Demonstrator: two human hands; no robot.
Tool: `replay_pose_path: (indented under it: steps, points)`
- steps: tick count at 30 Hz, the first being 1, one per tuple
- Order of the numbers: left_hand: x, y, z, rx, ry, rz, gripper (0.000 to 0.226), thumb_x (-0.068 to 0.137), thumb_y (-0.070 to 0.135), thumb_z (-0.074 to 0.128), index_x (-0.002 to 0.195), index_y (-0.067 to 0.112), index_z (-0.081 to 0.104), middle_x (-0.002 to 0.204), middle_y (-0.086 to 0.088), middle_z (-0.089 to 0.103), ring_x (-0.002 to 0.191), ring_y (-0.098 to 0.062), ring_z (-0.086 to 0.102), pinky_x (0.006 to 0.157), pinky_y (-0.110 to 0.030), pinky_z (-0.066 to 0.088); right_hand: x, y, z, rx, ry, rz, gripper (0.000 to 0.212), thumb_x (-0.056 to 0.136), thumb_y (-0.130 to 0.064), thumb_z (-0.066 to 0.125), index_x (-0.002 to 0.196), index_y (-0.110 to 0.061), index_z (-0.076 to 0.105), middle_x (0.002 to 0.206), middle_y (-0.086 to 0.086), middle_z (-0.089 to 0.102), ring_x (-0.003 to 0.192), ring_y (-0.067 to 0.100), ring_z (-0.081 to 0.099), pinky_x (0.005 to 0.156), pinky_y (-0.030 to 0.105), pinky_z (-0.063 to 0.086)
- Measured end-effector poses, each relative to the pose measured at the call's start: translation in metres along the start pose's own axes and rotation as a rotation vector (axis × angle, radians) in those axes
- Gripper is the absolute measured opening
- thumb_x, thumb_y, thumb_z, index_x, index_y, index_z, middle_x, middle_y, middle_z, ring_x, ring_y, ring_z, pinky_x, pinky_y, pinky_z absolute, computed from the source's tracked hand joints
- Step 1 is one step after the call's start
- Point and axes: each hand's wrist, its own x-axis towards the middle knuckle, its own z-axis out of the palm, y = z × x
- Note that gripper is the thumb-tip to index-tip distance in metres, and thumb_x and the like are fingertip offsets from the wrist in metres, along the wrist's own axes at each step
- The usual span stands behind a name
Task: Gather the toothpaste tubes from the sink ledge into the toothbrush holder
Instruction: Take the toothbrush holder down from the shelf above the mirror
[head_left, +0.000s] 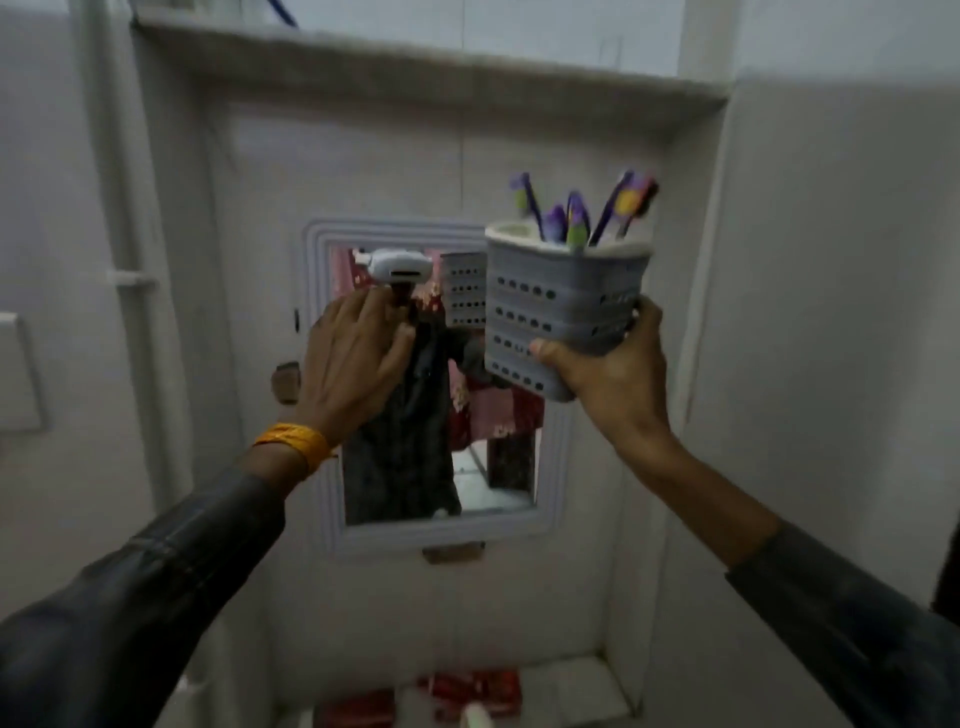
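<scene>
My right hand (613, 374) grips a grey perforated toothbrush holder (561, 306) and holds it up in front of the wall, right of a small mirror (431, 395). Several purple toothbrushes (571, 218) stick out of its top. My left hand (353, 358) is raised flat against the mirror with fingers spread and nothing in it; an orange band circles its wrist. Red toothpaste tubes (467, 691) lie blurred on the ledge (571, 680) at the bottom of the view, far below both hands.
The white-framed mirror hangs in a recessed white wall niche, with a shelf edge (415, 67) above. A white pipe (119, 260) runs down the left wall. A white object (475, 717) stands on the ledge near the red tubes.
</scene>
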Motion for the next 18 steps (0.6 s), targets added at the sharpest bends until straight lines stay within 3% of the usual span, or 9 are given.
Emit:
replay_pose_path:
  steps: [3, 6, 10, 12, 15, 18]
  points:
    - [-0.060, -0.016, 0.025, 0.025, -0.086, -0.078, 0.042, 0.095, 0.040, 0.047, 0.130, 0.017, 0.048, 0.123, -0.015, 0.058, 0.111, -0.033, 0.054, 0.093, -0.044, 0.044, -0.064, 0.061, 0.009, -0.038, -0.055, 0.112, 0.093, 0.067, -0.017, 0.100, 0.142, -0.018, 0.044, 0.122, -0.017, 0.061, 0.097, -0.015, 0.063, 0.072, -0.001, 0.050]
    - [-0.108, -0.029, 0.051, 0.017, -0.179, -0.136, 0.051, 0.094, 0.044, 0.042, 0.140, 0.023, 0.044, 0.125, -0.010, 0.059, 0.114, -0.030, 0.054, 0.097, -0.043, 0.046, -0.122, 0.116, 0.012, -0.086, -0.088, 0.227, 0.100, 0.062, -0.018, 0.102, 0.145, -0.013, 0.045, 0.131, -0.004, 0.060, 0.116, 0.012, 0.063, 0.079, 0.000, 0.048]
    - [-0.173, -0.029, 0.086, 0.007, -0.283, -0.212, 0.050, 0.092, 0.041, 0.044, 0.134, 0.014, 0.047, 0.118, -0.014, 0.060, 0.107, -0.033, 0.056, 0.093, -0.043, 0.046, -0.194, 0.174, 0.011, -0.152, -0.084, 0.375, 0.104, 0.057, -0.009, 0.103, 0.143, -0.005, 0.044, 0.127, -0.002, 0.059, 0.113, 0.017, 0.062, 0.075, -0.004, 0.043]
    - [-0.207, -0.027, 0.104, 0.012, -0.377, -0.259, 0.054, 0.093, 0.043, 0.043, 0.135, 0.009, 0.047, 0.125, -0.017, 0.059, 0.112, -0.035, 0.056, 0.098, -0.044, 0.045, -0.227, 0.200, 0.006, -0.173, -0.091, 0.452, 0.105, 0.056, -0.006, 0.102, 0.143, -0.002, 0.043, 0.126, -0.001, 0.057, 0.113, 0.017, 0.061, 0.077, -0.003, 0.042]
    - [-0.261, -0.029, 0.129, 0.029, -0.531, -0.330, 0.062, 0.092, 0.047, 0.041, 0.140, 0.007, 0.047, 0.137, -0.019, 0.056, 0.125, -0.036, 0.053, 0.107, -0.046, 0.041, -0.272, 0.231, -0.003, -0.197, -0.125, 0.568, 0.112, 0.049, -0.014, 0.103, 0.142, -0.002, 0.042, 0.127, 0.001, 0.056, 0.117, 0.021, 0.061, 0.081, 0.005, 0.046]
    - [-0.306, -0.030, 0.140, 0.003, -0.673, -0.416, 0.058, 0.096, 0.041, 0.048, 0.144, 0.009, 0.042, 0.145, -0.017, 0.050, 0.131, -0.035, 0.048, 0.108, -0.044, 0.040, -0.303, 0.256, -0.010, -0.170, -0.142, 0.690, 0.120, 0.043, -0.020, 0.105, 0.143, -0.001, 0.042, 0.131, 0.003, 0.057, 0.121, 0.020, 0.060, 0.081, -0.004, 0.045]
